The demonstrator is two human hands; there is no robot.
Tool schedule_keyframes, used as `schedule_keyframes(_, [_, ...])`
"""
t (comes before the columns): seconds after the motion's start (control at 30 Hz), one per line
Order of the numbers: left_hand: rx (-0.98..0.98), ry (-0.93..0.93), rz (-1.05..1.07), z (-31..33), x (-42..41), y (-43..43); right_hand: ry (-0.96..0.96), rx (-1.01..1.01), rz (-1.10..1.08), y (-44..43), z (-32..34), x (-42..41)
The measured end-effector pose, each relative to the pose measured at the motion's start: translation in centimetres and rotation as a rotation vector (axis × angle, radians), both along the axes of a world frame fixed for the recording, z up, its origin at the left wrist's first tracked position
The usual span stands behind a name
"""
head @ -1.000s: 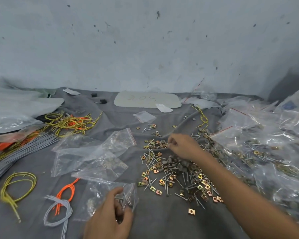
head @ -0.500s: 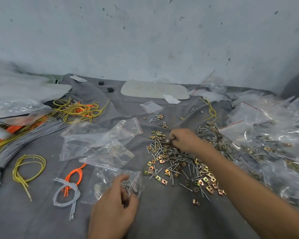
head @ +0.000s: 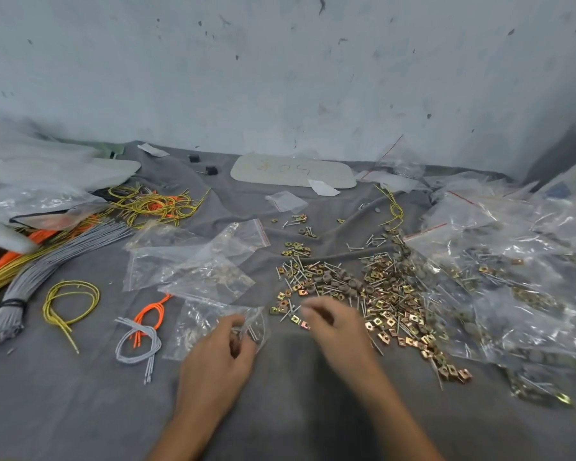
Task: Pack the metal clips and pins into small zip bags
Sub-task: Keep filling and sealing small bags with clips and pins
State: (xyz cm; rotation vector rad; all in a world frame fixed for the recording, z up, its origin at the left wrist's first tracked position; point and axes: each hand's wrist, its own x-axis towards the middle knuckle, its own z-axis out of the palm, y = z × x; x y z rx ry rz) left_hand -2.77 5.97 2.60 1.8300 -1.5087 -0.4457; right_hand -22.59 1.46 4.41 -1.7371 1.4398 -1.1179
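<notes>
Filling a small zip bag (head: 210, 322) on the tabletop (head: 296, 410): left hand (head: 218, 357) pinches its mouth, right hand (head: 335, 322) blurred, grip unreadable, beside the clip-and-pin pile (head: 373, 287); next, likely feeding pieces cleanly into the opening.

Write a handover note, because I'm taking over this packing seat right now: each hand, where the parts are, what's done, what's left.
Left hand: grips the small zip bag near its edge; a few pins show inside.
Right hand: blurred, between that bag and the heap; whether it holds anything is unclear.
Parts: loose clips and pins heaped on the grey cloth; more clear bags lie left of the heap.
Done: filled bags piled at the right.
Left: most of the heap is unpacked.
</notes>
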Motion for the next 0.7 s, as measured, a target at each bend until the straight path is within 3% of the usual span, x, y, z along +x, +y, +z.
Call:
schedule_keyframes(0.1, [0.021, -0.006, -0.015, 0.2, 0.2, -0.4, -0.120, 0.006, 0.074, 2.5, -1.5, 4.1])
schedule_keyframes(0.2, [0.023, -0.048, -0.060, 0.5, 0.2, -0.8, -0.108, -0.017, 0.098, 2.6, -2.1, 6.0])
schedule_keyframes(0.47, [-0.104, -0.118, -0.143, 1.3, -1.0, -0.9, 0.200, -0.108, 0.060, 0.7, -2.4, 4.6])
schedule_keyframes(0.6, [-0.142, -0.126, -0.120, 0.4, -0.8, -0.6, 0.304, -0.195, -0.144, -1.7, -0.9, -0.2])
schedule_keyframes(0.7, [-0.141, -0.059, -0.131, -0.2, -0.6, -0.9, 0.449, -0.137, -0.227, -4.3, 0.2, -3.7])
